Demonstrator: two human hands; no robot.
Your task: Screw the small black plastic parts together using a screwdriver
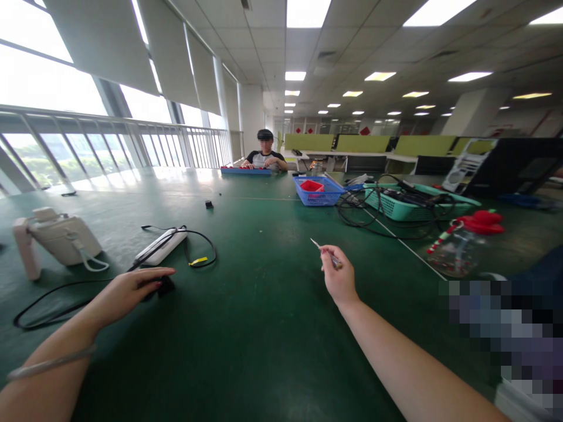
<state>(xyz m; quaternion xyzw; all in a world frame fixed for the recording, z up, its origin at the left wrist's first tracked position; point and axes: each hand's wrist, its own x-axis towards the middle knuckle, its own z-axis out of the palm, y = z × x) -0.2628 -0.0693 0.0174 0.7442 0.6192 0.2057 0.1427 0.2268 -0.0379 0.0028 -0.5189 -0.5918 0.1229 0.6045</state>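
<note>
My right hand [339, 280] is closed around a small screwdriver [318, 245]; its thin metal shaft points forward and left, and the handle end shows past my fingers. It is held over the green tabletop [255, 328]. On the left, my left hand [125, 292] has its fingers over a small black block-like object [165, 286] and its thumb against the side. What kind of object this is, I cannot make out. Just beyond that hand lies a white power strip [162, 247] with a black cable [214, 249] looped around it.
A beige bottle [65, 237] stands at left. A small black block [209, 204] lies farther out. Blue [319, 196] and green baskets [387, 206], tangled cables and a red-lidded jar [457, 252] are at right. Across the table sits a person [265, 157] behind a blue tray [245, 171].
</note>
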